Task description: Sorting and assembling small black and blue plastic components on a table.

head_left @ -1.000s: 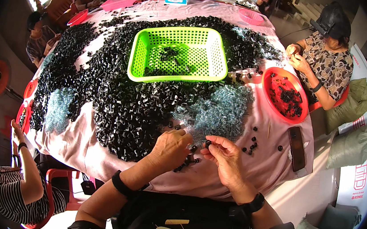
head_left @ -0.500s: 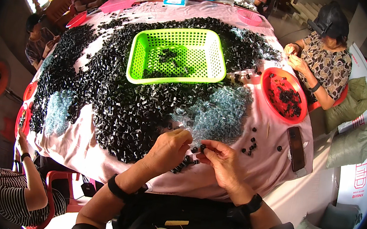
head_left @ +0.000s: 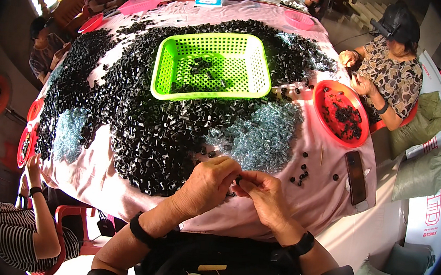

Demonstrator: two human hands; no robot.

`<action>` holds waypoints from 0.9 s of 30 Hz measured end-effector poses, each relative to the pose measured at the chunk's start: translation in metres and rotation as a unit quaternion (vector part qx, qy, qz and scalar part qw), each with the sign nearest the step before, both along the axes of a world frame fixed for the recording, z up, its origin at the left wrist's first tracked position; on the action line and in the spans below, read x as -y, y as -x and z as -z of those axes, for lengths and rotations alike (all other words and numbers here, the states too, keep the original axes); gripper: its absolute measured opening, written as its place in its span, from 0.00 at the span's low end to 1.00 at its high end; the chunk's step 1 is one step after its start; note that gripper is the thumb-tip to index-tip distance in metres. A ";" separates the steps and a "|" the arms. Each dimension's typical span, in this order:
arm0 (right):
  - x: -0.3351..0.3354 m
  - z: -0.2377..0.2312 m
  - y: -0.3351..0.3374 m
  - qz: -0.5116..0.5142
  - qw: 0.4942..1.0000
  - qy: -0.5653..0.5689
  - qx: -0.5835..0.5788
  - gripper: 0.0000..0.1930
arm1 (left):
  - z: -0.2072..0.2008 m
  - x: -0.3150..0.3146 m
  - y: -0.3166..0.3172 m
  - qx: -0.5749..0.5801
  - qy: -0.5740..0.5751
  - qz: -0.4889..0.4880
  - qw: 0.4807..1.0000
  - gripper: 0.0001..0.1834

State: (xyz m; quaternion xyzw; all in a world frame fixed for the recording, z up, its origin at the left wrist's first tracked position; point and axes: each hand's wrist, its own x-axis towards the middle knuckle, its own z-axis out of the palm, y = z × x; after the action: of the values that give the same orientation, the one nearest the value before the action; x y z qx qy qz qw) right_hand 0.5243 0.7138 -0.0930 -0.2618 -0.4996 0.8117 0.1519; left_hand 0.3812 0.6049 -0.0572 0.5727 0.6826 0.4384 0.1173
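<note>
My left hand (head_left: 206, 181) and my right hand (head_left: 266, 197) meet over the near edge of the table, fingertips pressed close together. A small black plastic part (head_left: 238, 180) shows between them, pinched by the right thumb and fingers. The left fingers are closed too, and whatever they hold is hidden. Just beyond my hands lies a heap of small clear plastic pieces (head_left: 263, 136). To its left spreads a big pile of black plastic parts (head_left: 144, 145). Several loose round black parts (head_left: 302, 175) lie right of my hands.
A green basket (head_left: 208, 97) with a few black parts stands mid-table. At right are a red bowl (head_left: 314, 120) and a phone (head_left: 356, 178). Other people sit around: one at right (head_left: 394, 70), one in stripes at left (head_left: 22, 229). A second clear heap (head_left: 70, 135) lies left.
My hands have drawn together, the left moving right towards the right one, bringing their fingertips together around the black part. The person at right has moved their hands apart.
</note>
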 end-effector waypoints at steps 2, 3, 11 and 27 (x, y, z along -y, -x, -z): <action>0.000 0.000 0.001 0.000 1.000 0.002 -0.004 0.10 | 0.000 0.000 0.000 -0.005 0.000 0.004 1.000 0.04; 0.000 0.000 0.001 0.000 1.000 0.003 -0.007 0.09 | 0.000 0.000 -0.001 -0.009 0.000 0.007 1.000 0.04; 0.001 0.001 0.005 0.024 1.000 0.019 -0.006 0.10 | 0.007 0.003 -0.013 -0.011 -0.029 -0.033 0.999 0.07; -0.002 0.010 0.000 0.023 0.998 0.026 -0.046 0.12 | 0.020 0.029 0.065 -0.246 0.260 -0.159 0.920 0.07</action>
State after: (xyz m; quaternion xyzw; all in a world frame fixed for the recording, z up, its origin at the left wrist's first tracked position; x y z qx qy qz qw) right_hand 0.5247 0.7158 -0.1026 -0.2398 -0.4642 0.8320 0.1866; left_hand 0.3162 0.5756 -0.0776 0.4957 0.8621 0.1033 0.0190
